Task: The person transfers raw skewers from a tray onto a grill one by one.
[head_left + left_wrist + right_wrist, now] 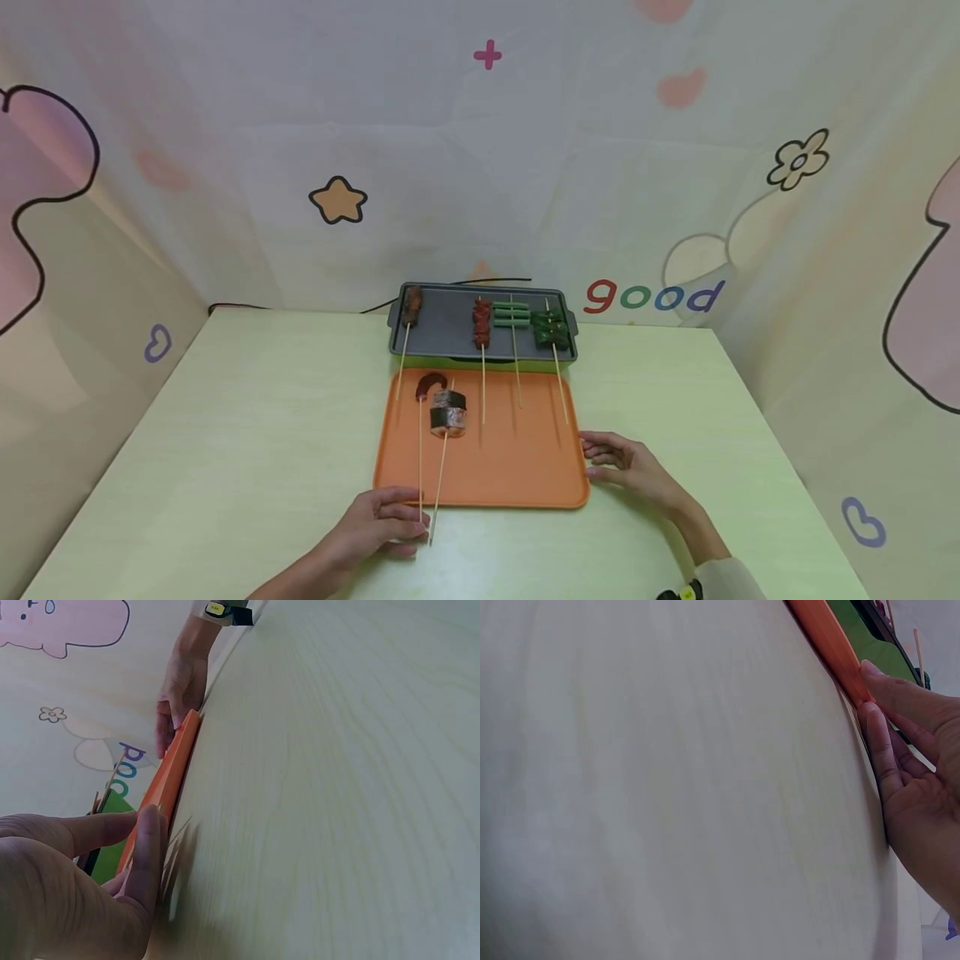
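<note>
Smooth orange plastic tray point(517, 467), rounded corners, on pale wood-grain table point(247, 433). Left hand point(375, 525) pinches two thin wooden skewer sticks point(431, 500) at tray's near edge; right hand point(626, 467), fingers relaxed, touches the tray's right rim.

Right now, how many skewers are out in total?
6. Four lie with food on the grey grill pan: brown, red, green beans, dark green. Two lie on the orange tray: sausage and roll. None looks hidden.
</note>
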